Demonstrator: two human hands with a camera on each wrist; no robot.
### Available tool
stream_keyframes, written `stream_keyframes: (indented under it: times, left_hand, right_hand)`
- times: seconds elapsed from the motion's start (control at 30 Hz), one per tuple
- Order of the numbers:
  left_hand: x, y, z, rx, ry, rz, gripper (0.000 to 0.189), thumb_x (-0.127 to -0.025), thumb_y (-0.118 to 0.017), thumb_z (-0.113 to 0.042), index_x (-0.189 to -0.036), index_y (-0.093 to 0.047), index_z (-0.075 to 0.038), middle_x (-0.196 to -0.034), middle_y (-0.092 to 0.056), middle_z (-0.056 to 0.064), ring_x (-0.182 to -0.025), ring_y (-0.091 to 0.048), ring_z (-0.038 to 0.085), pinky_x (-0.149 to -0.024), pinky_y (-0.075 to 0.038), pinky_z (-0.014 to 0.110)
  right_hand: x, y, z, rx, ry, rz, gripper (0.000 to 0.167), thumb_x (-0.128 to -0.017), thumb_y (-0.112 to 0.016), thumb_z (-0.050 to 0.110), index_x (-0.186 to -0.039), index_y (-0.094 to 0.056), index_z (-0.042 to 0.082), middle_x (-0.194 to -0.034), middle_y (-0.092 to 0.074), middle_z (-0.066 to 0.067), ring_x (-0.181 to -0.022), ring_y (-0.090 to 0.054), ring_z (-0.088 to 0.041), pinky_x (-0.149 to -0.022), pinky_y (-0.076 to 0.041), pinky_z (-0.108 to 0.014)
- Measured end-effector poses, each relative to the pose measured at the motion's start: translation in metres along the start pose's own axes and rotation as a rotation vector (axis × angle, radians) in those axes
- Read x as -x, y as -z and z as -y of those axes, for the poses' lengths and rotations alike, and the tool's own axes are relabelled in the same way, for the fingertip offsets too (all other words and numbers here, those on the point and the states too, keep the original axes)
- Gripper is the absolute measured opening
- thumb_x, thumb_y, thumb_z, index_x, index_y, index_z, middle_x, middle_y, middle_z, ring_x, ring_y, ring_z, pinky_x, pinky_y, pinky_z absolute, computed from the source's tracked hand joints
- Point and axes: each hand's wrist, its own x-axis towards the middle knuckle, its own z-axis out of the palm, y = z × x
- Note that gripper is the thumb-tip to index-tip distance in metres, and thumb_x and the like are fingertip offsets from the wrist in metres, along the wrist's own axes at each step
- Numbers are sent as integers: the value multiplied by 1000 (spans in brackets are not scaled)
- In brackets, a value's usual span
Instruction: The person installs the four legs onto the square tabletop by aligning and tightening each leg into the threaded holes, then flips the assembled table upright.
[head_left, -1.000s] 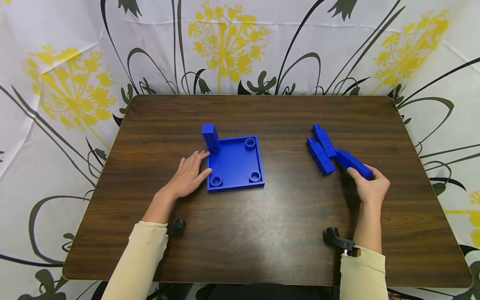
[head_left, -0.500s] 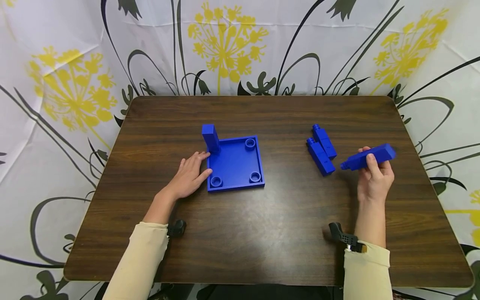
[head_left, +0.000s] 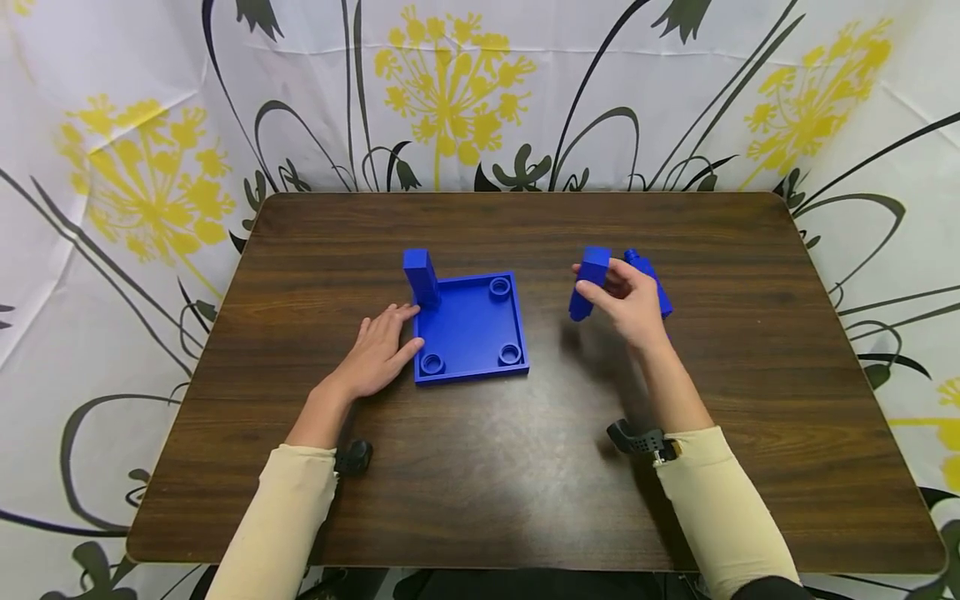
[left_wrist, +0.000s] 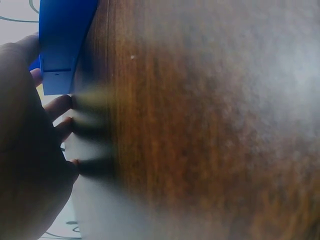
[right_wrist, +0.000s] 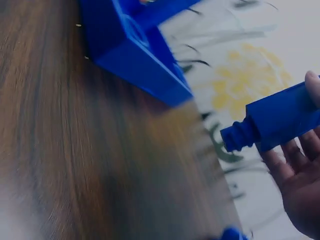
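Observation:
A square blue tray-like base (head_left: 472, 321) lies on the table, with round sockets at three corners and a blue leg (head_left: 422, 275) upright at its far left corner. My left hand (head_left: 378, 350) rests at the base's left edge, fingers extended and touching it. To the right of the base, my right hand (head_left: 630, 312) holds another blue leg (head_left: 591, 279) above the table between thumb and fingers, its narrow end tilted down. In the right wrist view, the held leg (right_wrist: 287, 117) shows a threaded end. Behind the right hand lies a loose blue leg (head_left: 651, 275), partly hidden.
The brown wood-grain table (head_left: 480, 475) has its far edge against a white curtain (head_left: 300, 83) with yellow and grey flowers. Black wrist cameras are strapped over both sleeves.
My right hand has lifted the leg from beside the loose ones, turned it threaded end downward and carried it left toward the base. My left hand and the base have stayed put.

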Motion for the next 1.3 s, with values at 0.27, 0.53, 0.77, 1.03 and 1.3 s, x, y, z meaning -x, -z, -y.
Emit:
stream_keyframes:
  times: [0.27,0.53,0.77,1.03,1.3]
  left_hand:
    - [-1,1,0,-7,-10,5,62,-104,-40,-46,-154,-24,-14,-159,-22,16,-148,-8,35,-112,-1,63]
    - [-2,0,1,-19,-13,0,61,-104,-39,-47,-154,-24,-14,-158,-23,17,-148,-9,36,-112,-2,63]
    - [-1,0,0,-20,-9,-2,62,-104,-38,-47,-154,-24,-13,-159,-22,16,-148,-9,36,-112,-2,64]
    - [-1,0,0,-27,-11,-10,61,-104,-39,-46,-154,-25,-14,-158,-23,16,-148,-10,35,-112,-2,64]
    - [1,-1,2,-18,-10,-8,62,-104,-39,-47,-154,-24,-14,-158,-23,16,-148,-9,35,-112,-2,63]
  right_hand:
    - [-30,-53,21,12,38,89,28,-88,-71,-2,-113,-62,-9,-114,-64,-31,-97,-69,-15,-91,-51,-33]
    - [-56,-82,15,10,81,130,29,-92,-65,-2,-117,-54,-12,-115,-65,-28,-107,-66,-32,-94,-49,-36]
    - [-74,-92,-10,116,99,223,34,-94,-65,5,-122,-51,-8,-121,-64,-25,-111,-63,-33,-97,-47,-37]
    - [-77,-95,-23,227,106,322,35,-92,-70,12,-120,-52,-1,-116,-67,-17,-107,-65,-27,-95,-49,-37]
    - [-79,-93,-25,187,56,391,39,-90,-69,2,-124,-50,-1,-123,-64,-21,-111,-63,-29,-96,-49,-39]
